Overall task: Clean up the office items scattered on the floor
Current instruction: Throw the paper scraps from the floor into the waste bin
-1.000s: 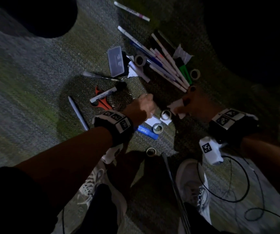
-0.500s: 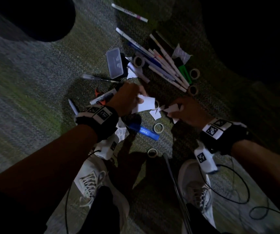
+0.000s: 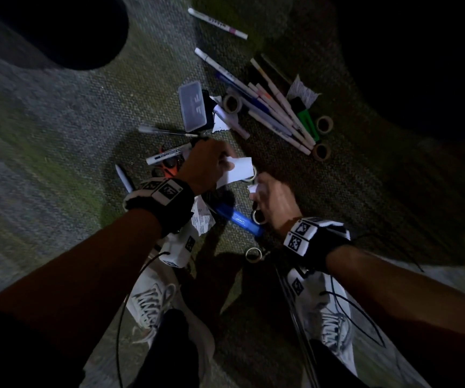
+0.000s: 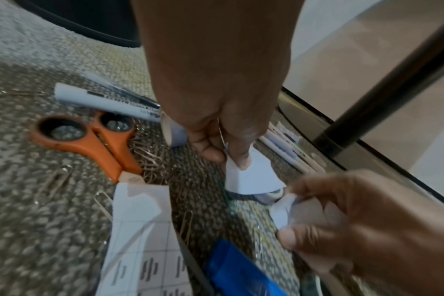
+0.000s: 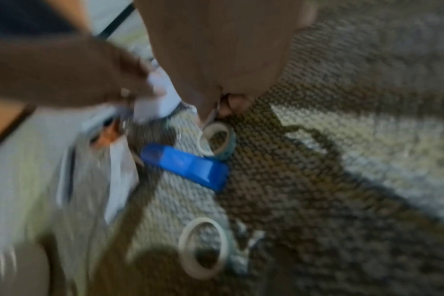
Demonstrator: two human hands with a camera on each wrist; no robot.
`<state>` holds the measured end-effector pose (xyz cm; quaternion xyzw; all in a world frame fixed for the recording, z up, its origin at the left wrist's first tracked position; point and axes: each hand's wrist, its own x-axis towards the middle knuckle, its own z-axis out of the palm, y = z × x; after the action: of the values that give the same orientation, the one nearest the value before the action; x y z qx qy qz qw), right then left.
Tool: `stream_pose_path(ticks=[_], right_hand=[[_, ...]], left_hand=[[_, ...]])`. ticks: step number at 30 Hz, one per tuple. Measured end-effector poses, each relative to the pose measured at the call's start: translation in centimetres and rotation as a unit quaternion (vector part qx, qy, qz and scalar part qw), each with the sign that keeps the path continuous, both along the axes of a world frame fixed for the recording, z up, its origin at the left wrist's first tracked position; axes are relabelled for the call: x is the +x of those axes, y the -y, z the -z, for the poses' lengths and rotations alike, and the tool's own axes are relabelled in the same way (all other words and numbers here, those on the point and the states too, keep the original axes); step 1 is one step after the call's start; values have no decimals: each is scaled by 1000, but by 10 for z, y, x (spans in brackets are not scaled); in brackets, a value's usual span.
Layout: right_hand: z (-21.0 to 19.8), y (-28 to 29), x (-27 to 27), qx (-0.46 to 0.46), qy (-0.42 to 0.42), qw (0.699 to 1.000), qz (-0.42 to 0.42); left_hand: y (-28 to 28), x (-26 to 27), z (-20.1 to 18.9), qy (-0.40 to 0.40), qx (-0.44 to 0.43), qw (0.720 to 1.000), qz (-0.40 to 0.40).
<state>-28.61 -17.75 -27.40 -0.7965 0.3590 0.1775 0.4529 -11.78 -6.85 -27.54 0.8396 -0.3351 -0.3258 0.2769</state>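
Office items lie scattered on the carpet. My left hand (image 3: 225,163) pinches a white paper piece (image 3: 238,170) between thumb and fingers (image 4: 241,160), just above the floor. My right hand (image 3: 256,191) is close beside it, fingers curled round crumpled paper scraps (image 4: 304,214). Under the hands lie a blue stapler-like object (image 3: 239,219), a printed paper slip (image 3: 203,219), orange scissors (image 4: 89,140), a white marker (image 4: 107,104) and several paper clips (image 4: 150,160). One tape roll (image 5: 217,140) stands right below my right fingers, another tape roll (image 5: 203,248) nearer my feet.
Farther off lie a bundle of white pens (image 3: 276,107), a green highlighter (image 3: 307,119), a clear plastic box (image 3: 193,106), more tape rolls (image 3: 323,124) and a lone marker (image 3: 217,22). My white shoes (image 3: 153,303) and a black cable (image 3: 365,312) are near. A dark round base (image 3: 57,29) stands at upper left.
My left hand has taken up the white paper piece and drawn back to the left with it. My right hand has moved left and nearer, bringing its scraps beside the left hand.
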Motion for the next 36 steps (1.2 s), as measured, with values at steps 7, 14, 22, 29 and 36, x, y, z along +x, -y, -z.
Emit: stream_pose_path(ticks=[7, 14, 22, 29, 36], right_hand=[[-16, 30, 6, 25, 18, 998, 52], [-97, 71, 57, -29, 96, 991, 93], [-217, 7, 244, 58, 274, 959, 29], [-312, -63, 396, -34, 365, 929, -52], [-310, -27, 410, -108, 308, 938, -120]], left_hand=[[-5, 25, -39, 1, -3, 1000, -23], [-23, 64, -120, 42, -93, 987, -123], [-78, 155, -258, 123, -207, 926, -290], [-112, 245, -322, 220, -183, 880, -380], [-98, 261, -315, 281, -105, 890, -343]])
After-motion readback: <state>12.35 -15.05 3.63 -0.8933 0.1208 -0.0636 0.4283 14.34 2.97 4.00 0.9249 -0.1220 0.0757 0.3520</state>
